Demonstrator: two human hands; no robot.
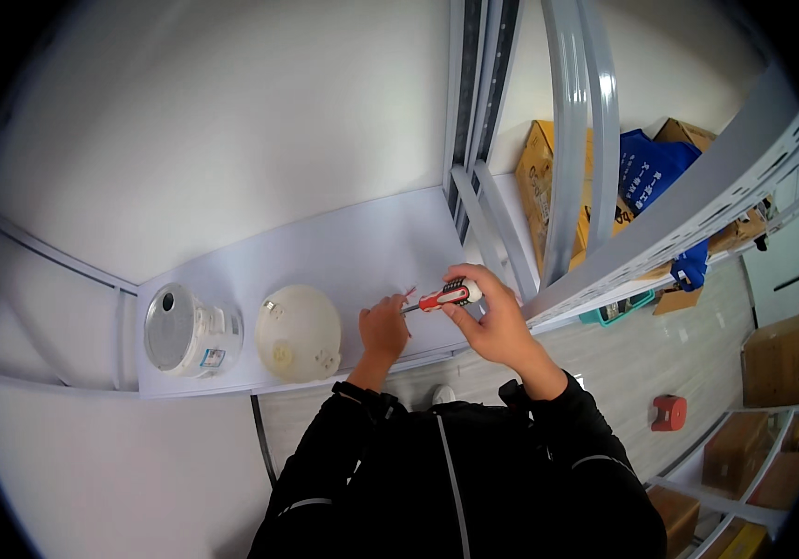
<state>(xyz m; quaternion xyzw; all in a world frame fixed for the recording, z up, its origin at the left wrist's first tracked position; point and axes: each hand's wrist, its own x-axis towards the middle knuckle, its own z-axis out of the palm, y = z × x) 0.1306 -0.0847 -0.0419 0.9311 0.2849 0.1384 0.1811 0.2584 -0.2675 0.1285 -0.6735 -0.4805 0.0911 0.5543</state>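
My right hand point(502, 326) is closed around the red, white and black handle of a screwdriver point(443, 295). The shaft points left, toward the fingers of my left hand point(383, 328). Those fingers are pinched together near the shaft's end, and what they hold is mostly hidden. Thin reddish strands point(409, 292) stick out just above them. Left of that hand a round white dish-like piece point(299, 321) lies on the shelf, with a small metal part and a yellowish patch on it. Farther left a whitish cylinder point(222, 326) lies with its grey round end facing left.
The pale shelf point(371, 233) runs along a white wall. Grey metal uprights point(567, 140) and a perforated beam stand close on my right. Beyond them are a yellow box point(537, 177) and a blue bag point(646, 172). A red stool point(669, 413) and cardboard boxes point(786, 359) stand lower right.
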